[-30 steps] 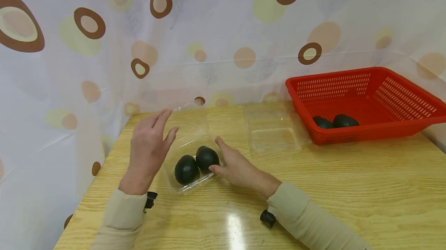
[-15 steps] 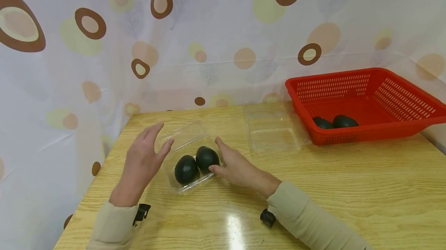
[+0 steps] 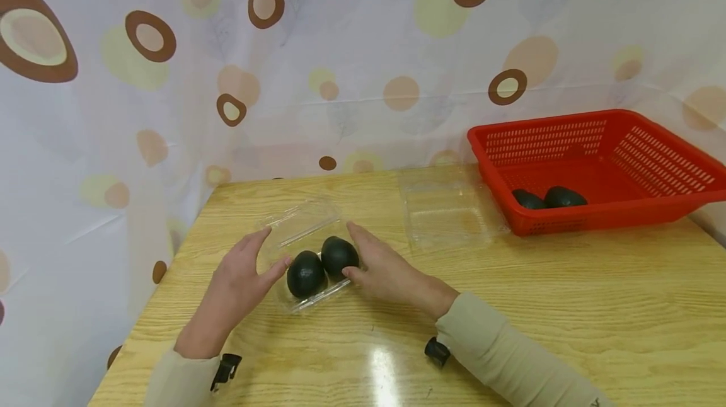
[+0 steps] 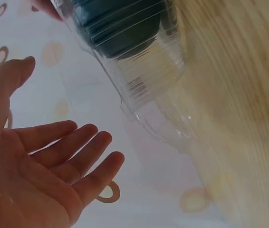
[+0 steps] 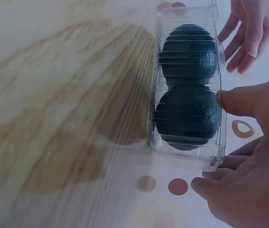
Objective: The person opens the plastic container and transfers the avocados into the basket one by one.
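Two dark green avocados lie side by side in a clear plastic clamshell box on the wooden table. The box's hinged lid lies back, away from the person. My right hand is at the box's right end, its thumb touching the rim by one avocado and its fingers along the end wall. In the right wrist view, the fingers look nearly straight. My left hand hovers at the box's left side, fingers spread and holding nothing. The left wrist view shows a gap between its fingertips and the box.
A red slotted basket stands at the back right with two dark avocados inside. A second clear plastic box, open, lies between it and the first box. Behind the table hangs a patterned curtain.
My left hand has come down and in toward the box's left side. The lid, raised near that hand a second ago, now lies back. The right hand has stayed in place.
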A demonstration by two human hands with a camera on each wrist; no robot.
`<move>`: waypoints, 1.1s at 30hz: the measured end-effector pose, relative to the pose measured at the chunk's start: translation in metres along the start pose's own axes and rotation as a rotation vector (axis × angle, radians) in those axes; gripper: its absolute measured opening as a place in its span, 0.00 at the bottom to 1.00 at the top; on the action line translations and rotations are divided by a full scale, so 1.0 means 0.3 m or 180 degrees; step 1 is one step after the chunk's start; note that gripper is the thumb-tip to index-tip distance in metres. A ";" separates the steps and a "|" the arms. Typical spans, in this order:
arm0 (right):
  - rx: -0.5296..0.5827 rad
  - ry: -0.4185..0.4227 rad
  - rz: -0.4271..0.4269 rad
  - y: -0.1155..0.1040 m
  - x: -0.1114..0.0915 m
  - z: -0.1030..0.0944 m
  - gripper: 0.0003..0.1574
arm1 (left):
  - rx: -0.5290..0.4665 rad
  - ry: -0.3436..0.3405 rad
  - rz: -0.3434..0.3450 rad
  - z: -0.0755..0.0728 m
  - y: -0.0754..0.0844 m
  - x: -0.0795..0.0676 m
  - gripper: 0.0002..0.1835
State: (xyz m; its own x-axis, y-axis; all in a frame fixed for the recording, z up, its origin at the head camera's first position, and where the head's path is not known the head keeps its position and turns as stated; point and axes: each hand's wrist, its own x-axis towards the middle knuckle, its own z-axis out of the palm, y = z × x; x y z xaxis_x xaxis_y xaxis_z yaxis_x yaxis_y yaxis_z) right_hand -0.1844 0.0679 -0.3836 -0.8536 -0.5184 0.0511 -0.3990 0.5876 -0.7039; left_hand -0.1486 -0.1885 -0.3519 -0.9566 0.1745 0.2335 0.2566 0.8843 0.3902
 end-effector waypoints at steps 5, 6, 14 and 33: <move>-0.0183 -0.0064 -0.0195 -0.012 0.005 0.005 0.45 | -0.0008 -0.0509 -0.0148 0.023 0.004 -0.021 0.52; -0.0228 -0.0061 -0.0207 -0.014 0.004 0.005 0.45 | 0.0002 -0.0588 -0.0159 0.030 0.004 -0.024 0.55; -0.0481 -0.0137 -0.0052 -0.019 0.003 0.005 0.50 | 0.0193 -0.0744 0.0036 0.066 0.007 -0.037 0.65; -0.0470 -0.0181 0.0002 -0.008 -0.011 0.000 0.59 | 0.0175 -0.0960 -0.0001 0.052 0.028 -0.009 0.61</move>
State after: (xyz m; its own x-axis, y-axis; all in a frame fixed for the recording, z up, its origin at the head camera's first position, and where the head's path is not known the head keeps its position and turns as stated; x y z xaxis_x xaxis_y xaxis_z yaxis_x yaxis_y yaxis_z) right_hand -0.1806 0.0679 -0.3821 -0.8352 -0.5499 0.0077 -0.4471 0.6707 -0.5918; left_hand -0.1462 -0.1749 -0.3630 -0.9566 0.2878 -0.0447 0.2564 0.9050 0.3396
